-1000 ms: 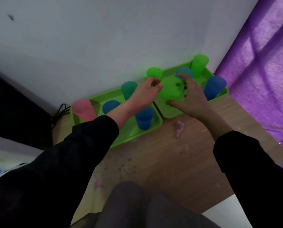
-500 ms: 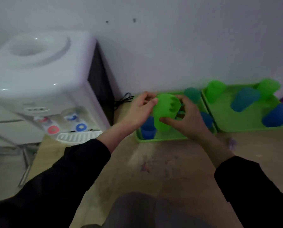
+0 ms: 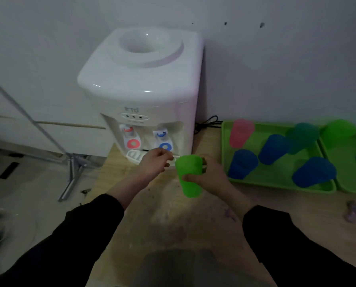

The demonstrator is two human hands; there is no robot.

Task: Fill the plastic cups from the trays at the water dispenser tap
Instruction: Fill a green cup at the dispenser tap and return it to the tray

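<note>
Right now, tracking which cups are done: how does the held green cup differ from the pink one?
The green cup is off the tray, gripped by the right hand; the pink cup stands in the tray, untouched. Colours differ: green versus pink. Both are tapered plastic cups.

The water dispenser (image 3: 139,85) is looking like white plastic, smooth and glossy, and little bright spots are shining on its top. Just in front of it, the green cup (image 3: 188,175) is looking like thin, smooth plastic, a bit see-through and not shiny. To the right of the dispenser, the green tray (image 3: 276,183) is showing smooth plastic, and the pink cup (image 3: 240,134) and blue cups (image 3: 243,164) on it are looking frosted and matt. The table (image 3: 168,220) under the dispenser is showing pale wood, scuffed and stained. To the dispenser's left, a stand (image 3: 73,162) is gleaming like grey metal. Farther in front of the dispenser, the sleeves (image 3: 79,235) are looking like soft black cloth
</note>
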